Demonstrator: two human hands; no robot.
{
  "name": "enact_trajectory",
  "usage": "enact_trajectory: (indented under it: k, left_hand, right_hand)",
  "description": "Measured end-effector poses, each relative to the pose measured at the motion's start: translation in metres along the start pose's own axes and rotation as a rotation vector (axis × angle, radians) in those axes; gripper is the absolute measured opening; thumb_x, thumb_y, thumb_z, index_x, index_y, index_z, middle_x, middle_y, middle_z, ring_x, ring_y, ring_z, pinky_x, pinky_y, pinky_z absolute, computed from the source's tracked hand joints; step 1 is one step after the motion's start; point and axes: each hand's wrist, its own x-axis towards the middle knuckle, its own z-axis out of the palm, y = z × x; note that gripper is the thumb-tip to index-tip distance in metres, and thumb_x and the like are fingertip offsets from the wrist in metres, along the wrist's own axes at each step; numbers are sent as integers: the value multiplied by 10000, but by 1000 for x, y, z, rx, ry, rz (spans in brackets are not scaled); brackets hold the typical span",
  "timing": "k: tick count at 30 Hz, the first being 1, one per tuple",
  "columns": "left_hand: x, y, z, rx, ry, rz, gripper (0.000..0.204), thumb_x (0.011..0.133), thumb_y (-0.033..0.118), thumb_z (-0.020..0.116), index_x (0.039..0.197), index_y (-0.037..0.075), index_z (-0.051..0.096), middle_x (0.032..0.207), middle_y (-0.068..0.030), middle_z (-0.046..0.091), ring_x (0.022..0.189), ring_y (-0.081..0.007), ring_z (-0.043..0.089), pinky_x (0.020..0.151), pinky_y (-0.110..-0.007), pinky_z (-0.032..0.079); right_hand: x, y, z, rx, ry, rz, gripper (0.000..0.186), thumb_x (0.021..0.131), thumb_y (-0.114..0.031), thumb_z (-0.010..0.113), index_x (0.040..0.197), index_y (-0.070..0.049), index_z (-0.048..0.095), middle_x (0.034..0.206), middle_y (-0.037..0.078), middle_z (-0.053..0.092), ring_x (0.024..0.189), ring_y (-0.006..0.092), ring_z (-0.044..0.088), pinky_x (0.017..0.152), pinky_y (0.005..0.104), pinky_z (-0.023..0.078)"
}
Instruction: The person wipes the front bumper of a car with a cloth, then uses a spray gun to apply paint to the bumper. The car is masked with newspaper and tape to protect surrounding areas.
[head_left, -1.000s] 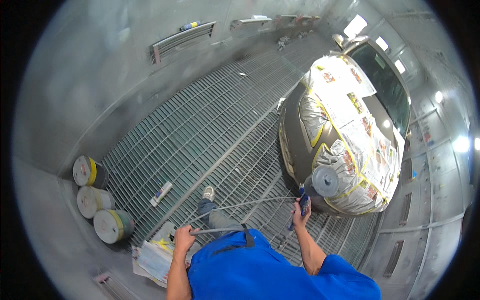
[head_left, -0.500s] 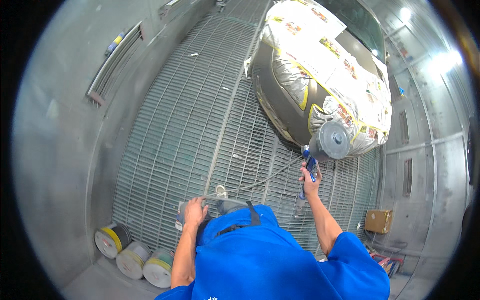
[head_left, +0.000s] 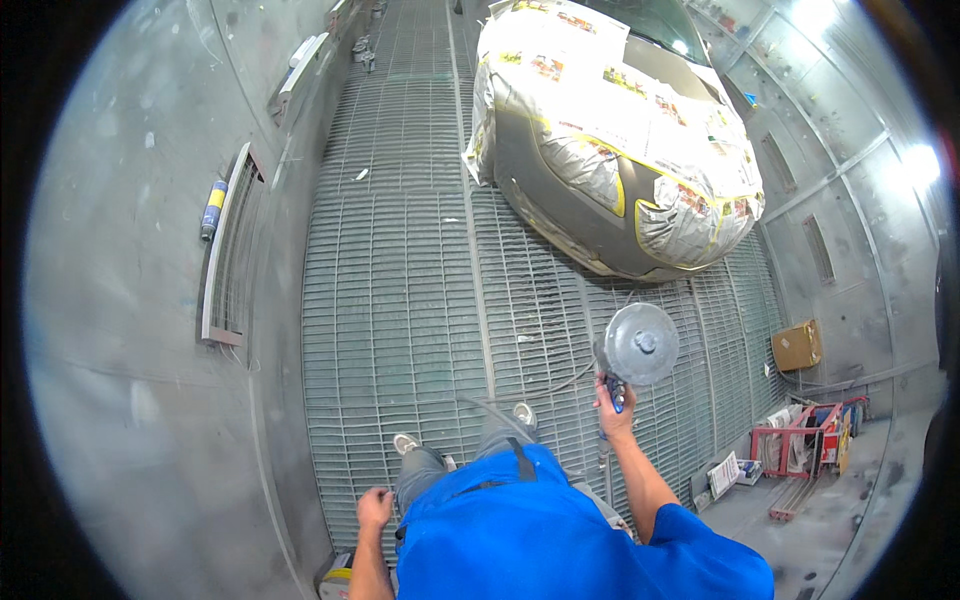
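Observation:
My right hand [head_left: 617, 418] grips a blue spray gun [head_left: 614, 392] with a round grey cup and lid [head_left: 640, 342] on top. A hose [head_left: 540, 392] runs loosely across the grated floor [head_left: 385, 300] behind it. My left hand [head_left: 374, 508] hangs low by my left leg, fingers curled; whatever may be inside them is hidden. Ahead, the front of a car [head_left: 560, 225] is largely covered in printed masking paper and sheeting [head_left: 590, 85] edged with yellow tape, leaving a grey lower panel exposed.
On the left wall are a louvred vent [head_left: 238, 250] and a blue-and-yellow cylinder [head_left: 214, 208]. At right sit a cardboard box [head_left: 795, 345] and a red rack [head_left: 800, 440] beside papers. A drum [head_left: 336, 582] peeks out at lower left.
My view has swung to face along the booth. My left hand has let go of the hose and dropped to my side; the spray gun is lower relative to the car.

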Motion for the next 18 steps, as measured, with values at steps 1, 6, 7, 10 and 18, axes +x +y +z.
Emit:
enact_trajectory:
  k: [1, 6, 7, 10, 18]
  left_hand:
    - [-1, -17, -26, 35, -16, -54, 305, 838, 330, 673, 971, 65, 741, 963, -166, 723, 940, -356, 681, 849, -446, 532]
    - [28, -105, -117, 212, -15, -167, 312, 838, 343, 675, 962, 68, 751, 936, -159, 737, 914, -345, 704, 835, -436, 544]
    - [40, -109, -128, 206, 10, -187, 312, 840, 338, 676, 968, 63, 750, 936, -162, 737, 912, -343, 706, 834, -430, 545]
    - [93, -105, -145, 143, 34, -180, 302, 848, 315, 675, 972, 50, 749, 938, -179, 734, 886, -330, 716, 819, -409, 549]
    - [218, 46, -155, -485, -36, 83, 259, 939, 251, 641, 1026, 19, 719, 832, -101, 729, 772, -149, 699, 718, -300, 536]
  right_hand:
    - [-10, -7, 10, -30, -19, 32, 195, 879, -85, 709, 1040, 4, 645, 956, 81, 708, 706, 115, 645, 536, 276, 534]
    - [-54, 11, 35, -331, -128, -129, 114, 898, -61, 660, 996, -3, 663, 862, 77, 695, 760, 152, 656, 606, 297, 522]
    - [-63, 13, 45, -289, -82, -112, 95, 896, -61, 661, 975, -9, 665, 842, 71, 691, 745, 155, 653, 620, 307, 517]
    - [-80, 16, 68, -465, -67, -172, 61, 883, -53, 664, 937, -24, 664, 806, 51, 680, 719, 157, 646, 651, 320, 509]
    - [-45, -68, 167, -104, -25, 108, 163, 793, -62, 658, 939, -2, 698, 823, 123, 729, 738, 240, 698, 665, 346, 524]
